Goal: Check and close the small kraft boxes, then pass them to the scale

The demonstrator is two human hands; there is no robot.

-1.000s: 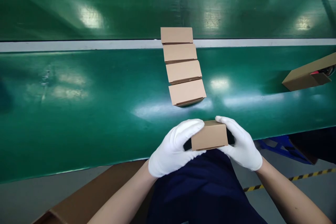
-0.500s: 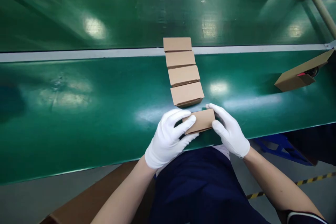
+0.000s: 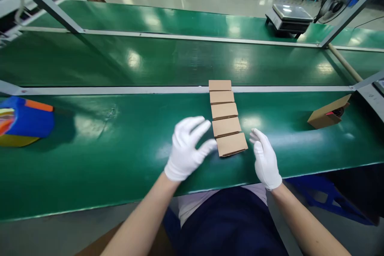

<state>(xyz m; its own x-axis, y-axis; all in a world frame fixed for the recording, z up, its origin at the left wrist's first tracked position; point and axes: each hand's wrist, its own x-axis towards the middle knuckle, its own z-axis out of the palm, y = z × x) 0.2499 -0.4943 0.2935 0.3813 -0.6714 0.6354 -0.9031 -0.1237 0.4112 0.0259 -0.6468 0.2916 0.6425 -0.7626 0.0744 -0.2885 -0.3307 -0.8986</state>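
Several small brown cardboard boxes point(image 3: 225, 111) form a row running away from me across the green work surface point(image 3: 135, 168). The nearest cardboard box point(image 3: 231, 144) lies at the front end of that row, close against the one behind it. Just left of it, my left hand point(image 3: 189, 146) in a white glove is open, with thumb and fingers apart and nothing in it. To the right of the same box, my right hand point(image 3: 264, 158), also gloved in white, is open and empty, a small gap from the cardboard.
An open cardboard box point(image 3: 325, 114) with something dark and red inside stands at the right. On the left is a blue bin point(image 3: 33, 118) with orange and yellow parts. A platform scale point(image 3: 289, 16) sits on the far surface. A metal rail point(image 3: 135, 90) crosses behind.
The box held between both hands now lies at the near end of the row, and both hands have let go and moved apart. The view has tilted up, showing more of the room.
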